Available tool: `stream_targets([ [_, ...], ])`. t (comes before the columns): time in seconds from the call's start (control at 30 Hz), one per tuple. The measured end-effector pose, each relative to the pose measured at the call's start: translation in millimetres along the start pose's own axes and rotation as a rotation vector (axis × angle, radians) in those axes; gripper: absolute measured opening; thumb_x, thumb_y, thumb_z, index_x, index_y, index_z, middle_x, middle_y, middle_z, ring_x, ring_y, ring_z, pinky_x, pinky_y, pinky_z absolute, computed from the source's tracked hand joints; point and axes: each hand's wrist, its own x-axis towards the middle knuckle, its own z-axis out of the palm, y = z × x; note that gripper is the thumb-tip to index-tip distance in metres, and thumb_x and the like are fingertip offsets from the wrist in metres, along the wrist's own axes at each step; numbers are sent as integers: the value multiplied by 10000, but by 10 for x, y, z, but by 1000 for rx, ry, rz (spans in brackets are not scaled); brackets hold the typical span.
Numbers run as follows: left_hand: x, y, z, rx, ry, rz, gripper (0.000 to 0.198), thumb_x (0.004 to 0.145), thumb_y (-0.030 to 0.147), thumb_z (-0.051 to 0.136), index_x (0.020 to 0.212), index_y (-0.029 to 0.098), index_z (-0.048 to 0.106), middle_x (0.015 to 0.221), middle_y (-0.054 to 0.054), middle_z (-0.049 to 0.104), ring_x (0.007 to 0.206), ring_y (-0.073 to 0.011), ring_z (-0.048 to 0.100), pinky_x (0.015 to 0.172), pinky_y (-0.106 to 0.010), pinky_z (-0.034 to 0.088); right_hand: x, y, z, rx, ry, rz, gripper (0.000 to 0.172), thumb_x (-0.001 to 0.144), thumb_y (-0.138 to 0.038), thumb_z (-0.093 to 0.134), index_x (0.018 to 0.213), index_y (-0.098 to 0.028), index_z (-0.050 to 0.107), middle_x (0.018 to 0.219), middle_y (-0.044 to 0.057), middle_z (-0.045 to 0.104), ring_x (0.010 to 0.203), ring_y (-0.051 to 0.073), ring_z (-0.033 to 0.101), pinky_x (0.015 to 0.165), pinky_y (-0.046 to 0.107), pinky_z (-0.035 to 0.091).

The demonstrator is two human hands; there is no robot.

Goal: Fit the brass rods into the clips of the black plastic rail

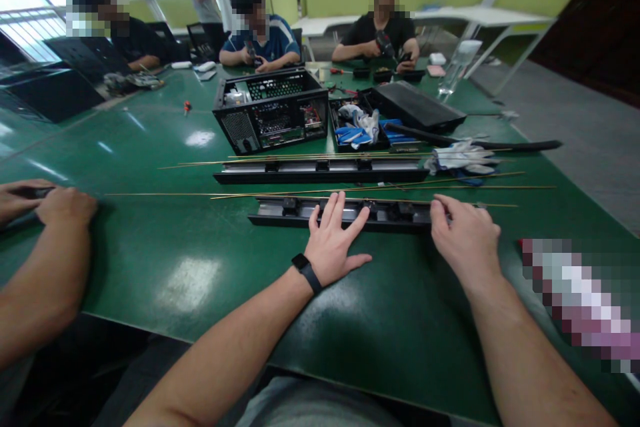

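Note:
A long black channel-shaped rail [273,219] with a pale metal inner strip and small black blocks lies lengthwise in front of me on the green table. My left hand [333,243], wearing a dark watch, rests on its middle with the fingers spread. At the rail's right end, my right hand [465,233] is closed, thumb and fingers round the end; the fingertips are partly hidden. Thin brass-coloured rods [165,195] run just behind this rail. A second, similar black rail [300,177] lies parallel farther back, with more thin rods along it.
Behind the rails stand an open black computer case [240,130] and a black tray [345,145] holding blue-and-white gloves. Another glove [460,159] lies at right near a black tube [525,145]. A co-worker's hands [65,207] are at left; other people sit across the table.

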Motion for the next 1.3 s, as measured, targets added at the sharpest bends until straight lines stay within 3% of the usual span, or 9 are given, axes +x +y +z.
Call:
stream_targets([
  [0.37,-5,-12,21,6,3,10,1117,968,577,1053,1917,377,499,2059,-291,204,1909,-570,210,1434,-858,285,54,69,-28,73,9,-33,384,1124,-443,543,1223,-254,863,1166,187,888,1119,420,725,954,533,494],
  [0.67,8,10,-23,-2,-20,-5,1127,951,561,1073,1912,385,510,2060,-289,202,1914,-556,210,1438,-854,290,51,85,12,103,34,-22,287,1084,-434,620,1224,-269,808,1084,165,873,1100,425,749,968,553,535],
  [1.0,4,4,-22,-3,-16,-2,1115,957,554,1069,1909,378,515,2057,-290,212,1916,-553,207,1430,-872,285,30,75,63,82,23,-24,515,1103,-453,581,1492,-216,821,1163,192,897,1163,454,762,1004,581,539],
  [1.3,-11,-15,5,-6,5,11,1116,961,581,1058,1911,395,503,2064,-272,207,1912,-558,208,1431,-856,297,20,57,99,92,23,-14,538,1106,-523,566,1443,-202,838,1149,213,888,1180,457,746,1037,598,549],
])
